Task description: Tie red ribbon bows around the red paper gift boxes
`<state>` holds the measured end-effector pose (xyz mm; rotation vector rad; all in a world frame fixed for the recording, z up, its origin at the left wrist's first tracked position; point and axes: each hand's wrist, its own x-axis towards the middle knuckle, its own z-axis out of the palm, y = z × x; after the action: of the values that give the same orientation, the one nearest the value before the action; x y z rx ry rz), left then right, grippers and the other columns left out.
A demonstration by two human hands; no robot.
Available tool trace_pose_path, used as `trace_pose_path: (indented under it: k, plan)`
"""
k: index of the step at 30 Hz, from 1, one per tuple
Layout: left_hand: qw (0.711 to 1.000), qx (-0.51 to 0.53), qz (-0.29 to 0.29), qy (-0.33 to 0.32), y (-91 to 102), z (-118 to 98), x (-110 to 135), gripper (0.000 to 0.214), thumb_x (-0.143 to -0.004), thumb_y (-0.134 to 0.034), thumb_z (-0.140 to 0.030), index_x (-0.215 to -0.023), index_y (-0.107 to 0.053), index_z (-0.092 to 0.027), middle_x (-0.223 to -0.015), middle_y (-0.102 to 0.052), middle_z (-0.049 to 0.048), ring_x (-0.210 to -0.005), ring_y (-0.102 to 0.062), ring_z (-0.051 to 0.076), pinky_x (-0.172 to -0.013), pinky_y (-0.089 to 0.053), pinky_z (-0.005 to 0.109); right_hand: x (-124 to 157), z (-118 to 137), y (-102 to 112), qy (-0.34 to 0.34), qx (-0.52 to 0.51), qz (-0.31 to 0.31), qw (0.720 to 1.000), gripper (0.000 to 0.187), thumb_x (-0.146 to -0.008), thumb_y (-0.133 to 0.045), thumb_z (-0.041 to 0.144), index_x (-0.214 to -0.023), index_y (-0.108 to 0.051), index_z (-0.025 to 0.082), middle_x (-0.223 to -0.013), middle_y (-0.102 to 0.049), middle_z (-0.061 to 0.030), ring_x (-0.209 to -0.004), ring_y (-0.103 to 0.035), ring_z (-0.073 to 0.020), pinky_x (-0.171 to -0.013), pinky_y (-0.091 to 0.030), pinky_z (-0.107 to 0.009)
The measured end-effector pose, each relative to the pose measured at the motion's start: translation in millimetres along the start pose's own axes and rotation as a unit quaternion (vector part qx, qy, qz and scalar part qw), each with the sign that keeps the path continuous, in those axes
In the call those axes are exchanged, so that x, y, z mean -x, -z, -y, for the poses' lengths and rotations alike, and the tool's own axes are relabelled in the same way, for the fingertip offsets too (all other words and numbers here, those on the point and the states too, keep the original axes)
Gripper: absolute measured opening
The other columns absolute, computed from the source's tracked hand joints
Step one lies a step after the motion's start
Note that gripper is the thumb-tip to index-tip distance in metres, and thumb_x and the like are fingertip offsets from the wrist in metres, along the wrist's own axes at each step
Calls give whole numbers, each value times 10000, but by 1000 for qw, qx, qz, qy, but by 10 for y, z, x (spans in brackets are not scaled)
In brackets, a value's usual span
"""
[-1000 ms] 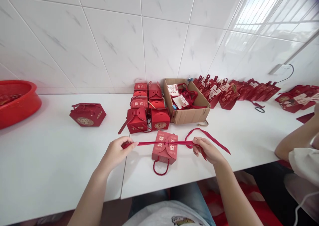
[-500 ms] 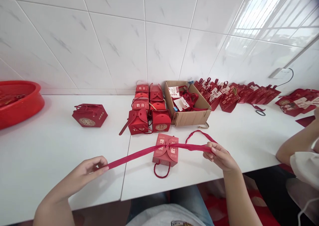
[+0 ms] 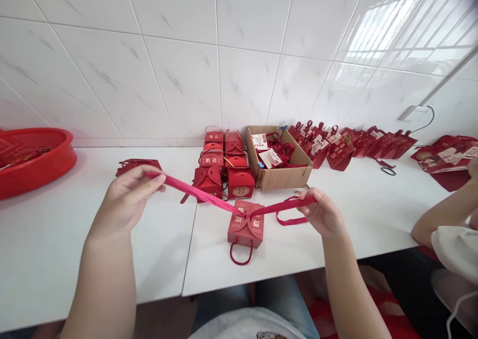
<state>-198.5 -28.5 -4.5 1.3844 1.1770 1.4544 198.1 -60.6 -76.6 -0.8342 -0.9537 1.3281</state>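
Note:
A small red gift box (image 3: 245, 230) with gold characters lies on the white table, its twisted cord handle (image 3: 241, 262) looping toward me. Through slots in its closed top flaps runs a red ribbon (image 3: 201, 195). My left hand (image 3: 129, 194) is raised left of the box, fingers pinching one end of the ribbon. On the other side, my right hand (image 3: 320, 210) pinches the ribbon's right part. Both stretches slope up from the box, pulled fairly straight. Loose ribbon from the right part curls on the table beside the right hand.
Several finished-looking red boxes (image 3: 241, 183) stand in rows behind, beside a cardboard box (image 3: 284, 178) of ribbons and cards. More red boxes (image 3: 340, 152) line the wall rightward. A red basin (image 3: 45, 172) stands at left; another red box (image 3: 138, 165) is partly behind my left hand. A person's arm (image 3: 444, 207) rests at right.
My left hand has risen well above the table with its ribbon end, and my right hand has lifted slightly. The ribbon now forms a shallow V over the gift box.

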Motion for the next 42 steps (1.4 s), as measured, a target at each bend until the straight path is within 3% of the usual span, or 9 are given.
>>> trace_pose_path:
  k: [7,11,18,23,25,27,29,34,42]
  plan:
    - [991,17,83,-108,-712,-525,-213,138,-685,-747,-237,-740,-650,-155,-712,-614,-13,-689,-574,118,-662,-481,242,-178,182,-514,135,117,77,981,253,-734,-708,443,-910,-720,262,-713,-615,-9,-632,-530,-149,-650,-450,-332]
    - [983,15,120,-136,-1036,-662,-221,145,-699,-747,-258,-752,-669,-148,-738,-647,-4,-712,-614,135,-675,-510,258,-180,173,-769,200,211,105,951,363,-778,-694,291,-1139,-663,314,-913,-641,-15,-694,-545,-132,-708,-475,-333]
    - [974,-43,137,-176,-1212,-694,-258,210,-748,-702,-338,-824,-655,-148,-772,-657,25,-721,-637,176,-656,-526,304,-160,131,-830,251,273,115,921,400,-810,-656,268,-1206,-631,318,-973,-666,-29,-747,-582,-152,-791,-499,-375]
    - [898,-227,-141,-350,-1157,-399,-142,353,-717,-722,-246,-1042,-590,-207,-1103,-610,69,-1109,-531,256,-966,-420,398,-134,62,-699,242,224,51,943,296,-773,-703,287,-1068,-708,298,-1081,-671,-39,-928,-617,-209,-877,-489,-412]
    - [878,-296,-39,-374,-1195,-138,4,221,-760,-669,-245,-970,-609,-210,-1102,-618,73,-1129,-519,261,-1016,-372,424,-122,6,-688,220,161,28,962,253,-757,-721,296,-1010,-726,288,-1065,-682,-35,-953,-635,-223,-904,-486,-430]
    - [866,-352,166,-315,-1260,182,158,131,-809,-613,-286,-913,-641,-211,-1086,-653,69,-1100,-547,260,-989,-384,440,-109,-57,-698,195,82,7,977,219,-736,-743,299,-954,-733,278,-998,-698,-24,-934,-660,-225,-914,-489,-441]
    - [864,-368,243,-244,-1320,504,270,239,-813,-616,-359,-1006,-656,-224,-1166,-650,69,-1153,-525,289,-996,-363,487,-91,-118,-700,171,13,-22,985,185,-712,-765,313,-891,-734,277,-903,-711,-8,-846,-681,-205,-884,-509,-435]
    - [900,-320,253,-154,-1337,958,320,325,-815,-627,-365,-1128,-656,-283,-1210,-649,44,-1203,-509,268,-1020,-379,454,15,-235,-552,111,-29,-74,991,162,-657,-800,354,-769,-728,262,-737,-705,-4,-532,-594,-117,-619,-540,-344]
    - [910,-304,244,-143,-1336,950,305,339,-780,-668,-343,-1105,-678,-246,-1202,-644,56,-1149,-542,263,-988,-431,437,209,-364,-92,52,-17,-133,990,149,-640,-816,270,-767,-745,240,-678,-664,3,-510,-544,-84,-598,-551,-320]
